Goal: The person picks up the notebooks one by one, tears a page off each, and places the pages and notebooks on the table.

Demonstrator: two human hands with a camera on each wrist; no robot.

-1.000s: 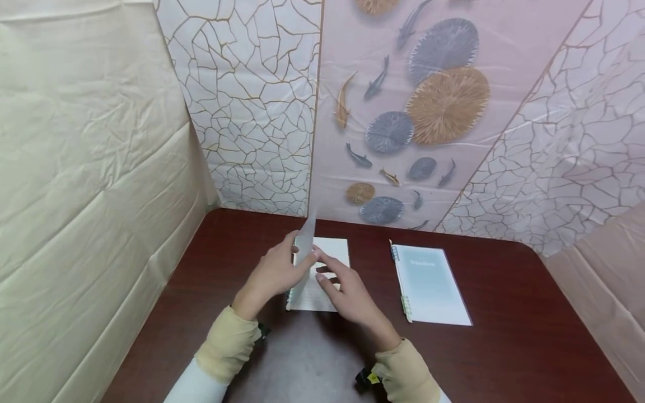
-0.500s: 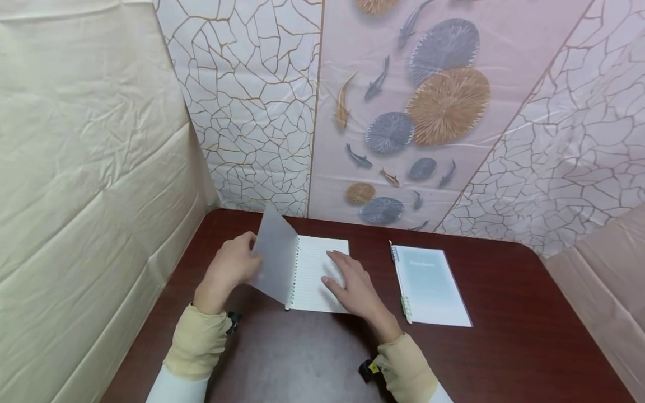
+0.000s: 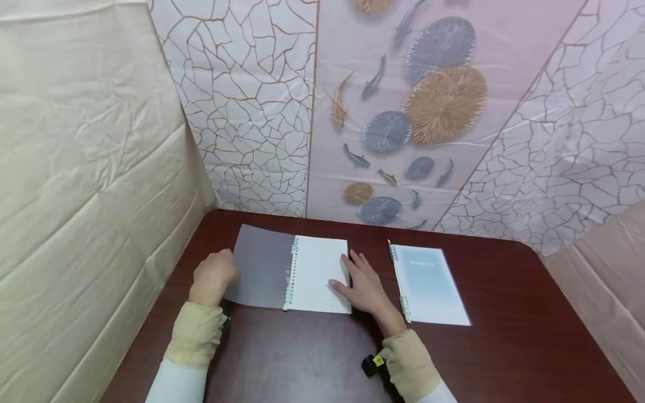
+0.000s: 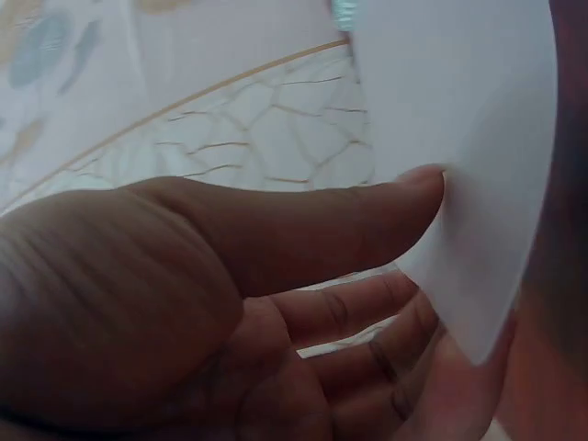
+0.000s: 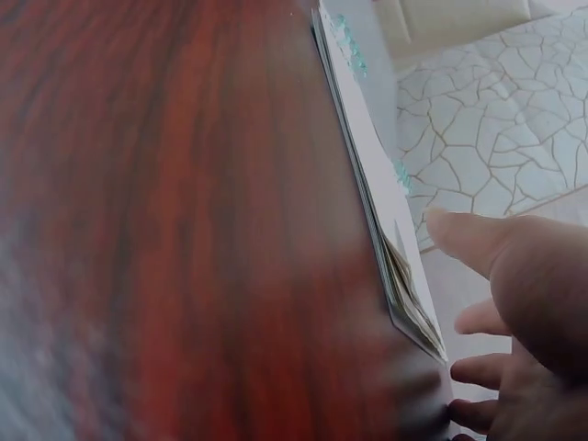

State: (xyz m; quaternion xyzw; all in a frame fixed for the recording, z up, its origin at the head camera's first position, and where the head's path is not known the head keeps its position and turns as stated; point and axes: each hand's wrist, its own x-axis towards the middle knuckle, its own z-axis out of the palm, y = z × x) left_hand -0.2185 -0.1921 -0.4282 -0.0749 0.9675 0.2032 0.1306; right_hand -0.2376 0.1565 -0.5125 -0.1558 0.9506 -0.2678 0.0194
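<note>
An open notebook (image 3: pixel 318 274) with ruled white pages and pale green rings lies on the table. Its translucent grey cover (image 3: pixel 263 268) is folded out to the left. At that cover's outer edge is my left hand (image 3: pixel 215 274); the left wrist view shows the thumb on one face of the cover (image 4: pixel 459 101) and the fingers behind it. My right hand (image 3: pixel 364 284) lies with fingers spread over the right edge of the pages. In the right wrist view its fingers (image 5: pixel 482 370) are near the corner of the page stack (image 5: pixel 390 220).
A second notebook (image 3: pixel 430 285), closed, with a pale blue cover and a ring binding, lies to the right on the dark red-brown table (image 3: pixel 529 336). Patterned cloth (image 3: pixel 252 112) hangs behind the table, and beige cloth (image 3: pixel 90 196) hangs along the left.
My left hand has swung the grey cover from upright down to the left, nearly flat. My right hand has moved right, from near the cover to the page edge.
</note>
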